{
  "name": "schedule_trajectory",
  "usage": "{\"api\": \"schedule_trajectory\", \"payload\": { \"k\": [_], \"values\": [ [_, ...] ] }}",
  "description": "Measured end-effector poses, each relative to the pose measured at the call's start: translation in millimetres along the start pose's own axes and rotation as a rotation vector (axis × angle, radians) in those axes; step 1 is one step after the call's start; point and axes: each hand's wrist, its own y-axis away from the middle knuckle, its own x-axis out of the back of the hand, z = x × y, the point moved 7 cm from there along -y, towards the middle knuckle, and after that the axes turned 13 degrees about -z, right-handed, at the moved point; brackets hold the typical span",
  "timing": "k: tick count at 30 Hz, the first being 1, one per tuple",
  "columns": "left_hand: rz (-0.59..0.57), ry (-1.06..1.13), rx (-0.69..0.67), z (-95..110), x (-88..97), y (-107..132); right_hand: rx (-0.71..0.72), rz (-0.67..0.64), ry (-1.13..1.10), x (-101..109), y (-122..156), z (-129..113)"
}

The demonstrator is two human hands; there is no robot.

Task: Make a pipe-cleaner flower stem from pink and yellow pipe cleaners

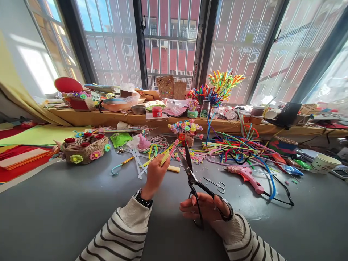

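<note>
Above the grey table (67, 210), mid-view, L hand (155, 175) pinches pink & yellow strips (169, 153) b/w thumb & fingers. Strips' long axis runs on a slant, free ends pointing away from the person & a bit R. R hand (208, 209) has big scissors (191, 177) by the handle loops, fingers fairly spread; can't tell which digit sits in which loop. Blades stand parted, tips pointing away & slightly L; long axis slants from handles (near, R) to tips (far, L). One tip is v. close to the strips' far end; can't tell if touching. Small scissors (216, 184) lie just beyond R hand, tips L, w/ glue gun (251, 179) to their R, nozzle also L. Farther back: flower bunch (187, 126) mid, flower basket (85, 154) L, pipe cleaners (233, 150) heaped R.
</note>
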Motion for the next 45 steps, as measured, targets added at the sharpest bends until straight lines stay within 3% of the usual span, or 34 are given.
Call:
{"api": "schedule_trajectory", "payload": {
  "k": [8,14,21,27,39,45],
  "values": [
    [-0.002,-0.017,0.016,-1,-0.3,0,0.027,-0.084,-0.051,0,-2,1],
    [-0.016,-0.02,-0.045,4,-2.1,2,0.028,-0.061,-0.078,4,-3,1],
    [-0.256,-0.006,-0.256,21,-23.4,10,0.097,0.043,-0.082,20,1,-4],
    [-0.424,-0.019,-0.322,29,-38.7,14,0.176,0.088,-0.086,24,5,-13],
    [-0.396,-0.207,-0.263,21,-40.3,15,0.22,0.007,-0.038,19,3,-14],
    [-0.416,-0.255,-0.253,21,-42.5,16,0.213,0.095,0.014,25,5,-9]
  ]
}}
